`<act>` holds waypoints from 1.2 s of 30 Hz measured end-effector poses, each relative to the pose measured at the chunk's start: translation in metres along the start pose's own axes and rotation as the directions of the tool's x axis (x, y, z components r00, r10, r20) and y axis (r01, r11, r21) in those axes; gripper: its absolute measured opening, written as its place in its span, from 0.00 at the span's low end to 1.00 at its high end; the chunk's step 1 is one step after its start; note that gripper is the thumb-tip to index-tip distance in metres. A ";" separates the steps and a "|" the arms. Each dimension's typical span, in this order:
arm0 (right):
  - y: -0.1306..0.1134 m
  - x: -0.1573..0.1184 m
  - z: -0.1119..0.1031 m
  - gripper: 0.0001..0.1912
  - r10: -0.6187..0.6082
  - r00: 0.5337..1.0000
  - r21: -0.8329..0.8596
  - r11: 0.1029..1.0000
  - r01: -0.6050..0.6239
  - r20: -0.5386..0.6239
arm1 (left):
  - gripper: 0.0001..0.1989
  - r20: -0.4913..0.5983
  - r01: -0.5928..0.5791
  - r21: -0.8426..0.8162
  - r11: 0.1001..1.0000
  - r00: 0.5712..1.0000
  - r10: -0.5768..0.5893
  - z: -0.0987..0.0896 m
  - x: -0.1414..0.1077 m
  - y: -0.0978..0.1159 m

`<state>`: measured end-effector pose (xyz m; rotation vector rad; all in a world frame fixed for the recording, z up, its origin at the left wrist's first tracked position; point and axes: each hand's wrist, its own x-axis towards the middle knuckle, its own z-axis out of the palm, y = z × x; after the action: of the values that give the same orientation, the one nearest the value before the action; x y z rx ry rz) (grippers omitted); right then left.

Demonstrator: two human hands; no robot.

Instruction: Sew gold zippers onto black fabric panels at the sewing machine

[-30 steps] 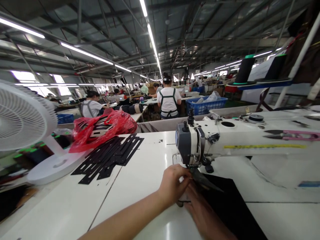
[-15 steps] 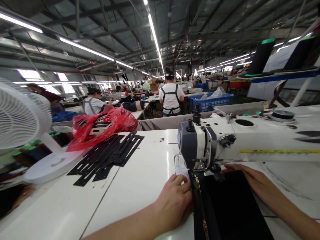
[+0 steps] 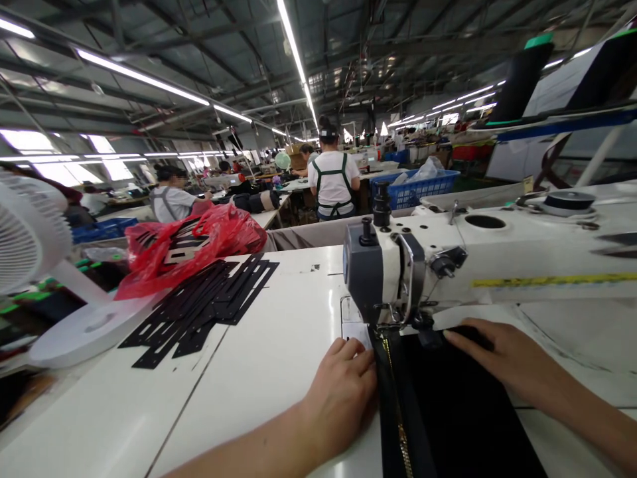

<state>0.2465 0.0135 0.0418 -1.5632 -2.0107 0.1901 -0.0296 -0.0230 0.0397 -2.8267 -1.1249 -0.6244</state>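
Black flat fabric panel [image 3: 468,405] with gold-toothed metal zip [image 3: 403,435] lies on white tabletop [image 3: 259,372], far end under the white-and-grey sewing machine [image 3: 522,245]. Left hand [image 3: 343,385]: fingers curled at panel's left edge, can't tell if clamped. Right hand [image 3: 512,358]: at far right corner, grip unclear. Looks like aligning or feeding; next move calls for zip straight, panel flat.

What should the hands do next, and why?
Maybe gently feed the black cloth into the machine: most of the gold zip lies on the near side of it, and the left hand and right hand are at the cloth's opposite sides.
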 end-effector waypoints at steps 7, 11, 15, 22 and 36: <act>0.004 0.011 0.014 0.16 -0.143 0.990 -0.258 0.957 0.137 -0.006 | 0.06 -0.063 0.005 -0.002 1.000 0.998 -0.005 0.002 0.003 0.001; -0.029 -0.005 0.014 0.16 -0.504 0.854 -0.390 0.818 0.422 -0.132 | 0.08 -0.134 0.030 -0.061 0.998 0.990 -0.038 0.011 0.000 0.000; -0.063 -0.022 0.030 0.15 -0.620 0.775 -0.208 0.780 0.591 -0.124 | 0.05 -0.222 0.096 -0.139 0.986 0.967 -0.126 0.014 -0.002 -0.001; -0.064 -0.024 0.040 0.17 -0.597 0.799 -0.114 0.801 0.588 -0.070 | 0.11 -0.212 -0.116 -0.108 0.987 0.973 0.091 0.013 -0.003 -0.012; -0.060 -0.022 0.039 0.18 -0.605 0.796 -0.055 0.796 0.603 -0.014 | 0.15 -0.205 -0.336 -0.007 0.942 0.922 0.328 0.003 0.010 -0.015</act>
<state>0.1789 -0.0157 0.0287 -0.8593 -2.3895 -0.1378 -0.0323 -0.0045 0.0388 -2.8101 -0.5862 -0.8842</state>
